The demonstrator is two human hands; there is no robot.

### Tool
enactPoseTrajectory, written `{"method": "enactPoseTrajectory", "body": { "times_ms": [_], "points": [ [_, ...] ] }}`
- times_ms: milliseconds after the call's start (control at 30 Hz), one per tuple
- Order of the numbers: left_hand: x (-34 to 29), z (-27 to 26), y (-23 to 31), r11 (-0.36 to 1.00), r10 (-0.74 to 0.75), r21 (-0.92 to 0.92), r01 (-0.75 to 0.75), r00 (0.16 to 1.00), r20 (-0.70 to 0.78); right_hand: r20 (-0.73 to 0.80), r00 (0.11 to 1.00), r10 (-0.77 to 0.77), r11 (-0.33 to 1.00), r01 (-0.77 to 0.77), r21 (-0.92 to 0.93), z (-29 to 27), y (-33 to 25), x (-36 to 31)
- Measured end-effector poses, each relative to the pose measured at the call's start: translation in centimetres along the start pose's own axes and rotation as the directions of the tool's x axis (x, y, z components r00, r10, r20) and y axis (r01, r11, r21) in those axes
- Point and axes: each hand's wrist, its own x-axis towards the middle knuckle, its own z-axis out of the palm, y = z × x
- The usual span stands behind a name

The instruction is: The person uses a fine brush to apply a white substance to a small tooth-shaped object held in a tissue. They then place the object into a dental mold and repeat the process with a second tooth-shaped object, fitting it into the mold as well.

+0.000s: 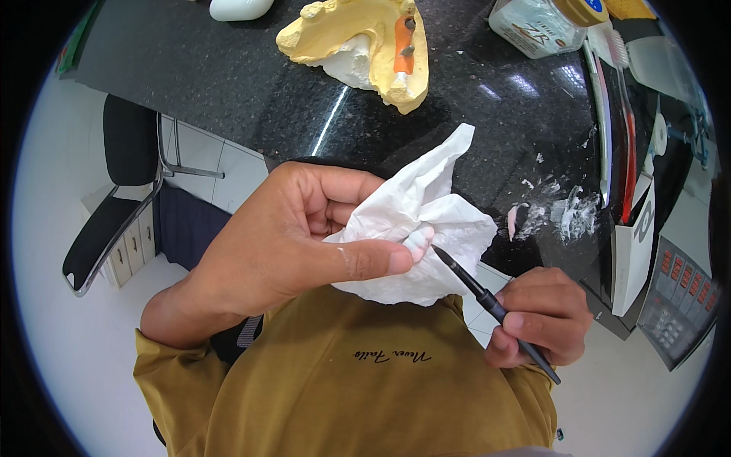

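My left hand (282, 236) is closed on a crumpled white tissue (457, 232) and a small pink-and-white dental piece (416, 242) lying on it. The thumb presses the piece from the near side; most of the other fingers are curled behind the tissue. In my right hand (544, 316) is a slim black brush (487, 302), gripped between thumb and fingers. Its dark pointed tip is at the right side of the dental piece, and whether the two touch is hard to tell. Both hands are held in front of the counter's near edge.
On the black speckled counter (205, 84) stands a yellow dental cast (415, 87) with an orange strip. A gold-lidded jar (533, 30) is at the back right. White and pink smears (571, 215) mark the right side, beside a red-handled brush (629, 160) and a white box (633, 251).
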Motion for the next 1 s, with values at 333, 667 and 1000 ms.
{"method": "enactPoseTrajectory", "body": {
  "times_ms": [333,667,1000],
  "points": [
    [0.06,-0.15,-0.20,1.000,0.007,0.013,-0.008,1.000,0.008,0.035,0.999,-0.018,1.000,0.019,-0.015,0.03,0.13,0.13],
    [0.07,-0.20,-0.46,0.998,0.066,0.006,-0.067,0.997,0.051,0.023,1.000,-0.016,1.000,0.017,-0.021,0.12,0.13,0.10],
    [0.18,-0.23,-0.46,0.997,0.076,0.027,-0.078,0.995,0.060,-0.009,1.000,-0.013,1.000,0.013,-0.007,0.09,0.13,0.09]
  ]
}}
